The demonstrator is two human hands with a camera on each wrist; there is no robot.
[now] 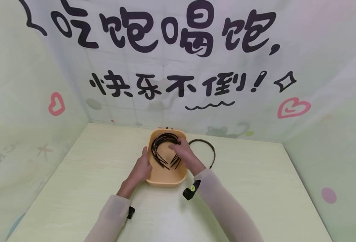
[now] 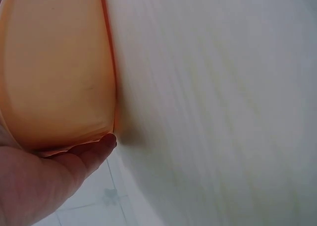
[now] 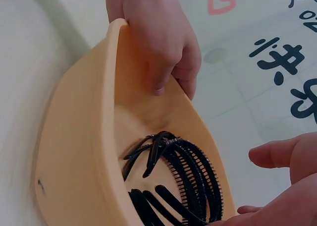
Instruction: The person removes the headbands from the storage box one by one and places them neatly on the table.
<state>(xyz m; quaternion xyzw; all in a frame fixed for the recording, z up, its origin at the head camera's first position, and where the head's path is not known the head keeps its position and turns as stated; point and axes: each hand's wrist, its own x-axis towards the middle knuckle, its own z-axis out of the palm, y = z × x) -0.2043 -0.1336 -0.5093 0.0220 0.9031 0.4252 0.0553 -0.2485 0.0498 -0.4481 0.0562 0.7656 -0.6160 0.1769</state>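
A peach-coloured plastic bin holds several dark toothed headbands, nested together with their tips toward me. My left hand grips the bin's left side, the thumb inside the rim and the fingers outside; the left wrist view shows fingers against the bin's outer wall. Over the right part of the headbands is my right hand. In the right wrist view its thumb stands apart from the fingers, which are by the headbands and partly cut off by the frame.
One more toothed headband lies on the pale tabletop just right of the bin, partly behind my right forearm. A printed curtain with dark lettering hangs behind the table, and pale sheets close off both sides.
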